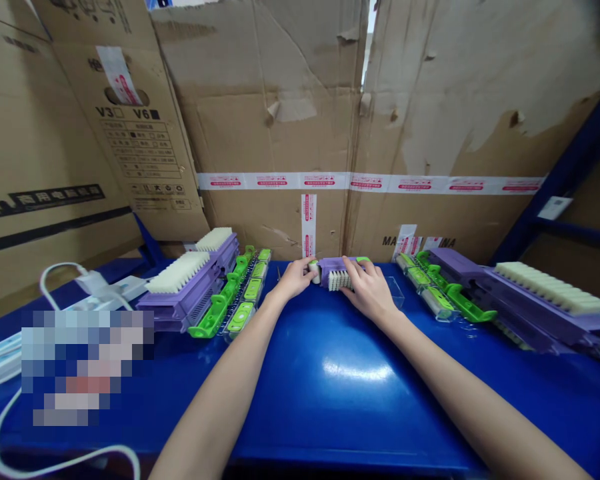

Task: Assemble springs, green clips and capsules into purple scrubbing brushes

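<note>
Near the back of the blue table, my right hand (370,287) is wrapped over a purple plastic part (331,264) with a white toothed block (337,281) on its near side. A bit of green shows by the fingers. At the part's left end, my left hand (296,277) is closed with its fingertips on a small white-and-green piece (315,269). Whether that piece is joined to the purple part I cannot tell. Just right of my right hand lies a clear plastic piece (395,292).
On the left are purple parts with cream toothed blocks (177,272), green strips (223,303) and green-lidded clear cases (253,289). Similar purple parts (540,307) and green strips (460,300) lie right. A white power strip (95,293) with cables is far left. Cardboard (280,133) walls the back.
</note>
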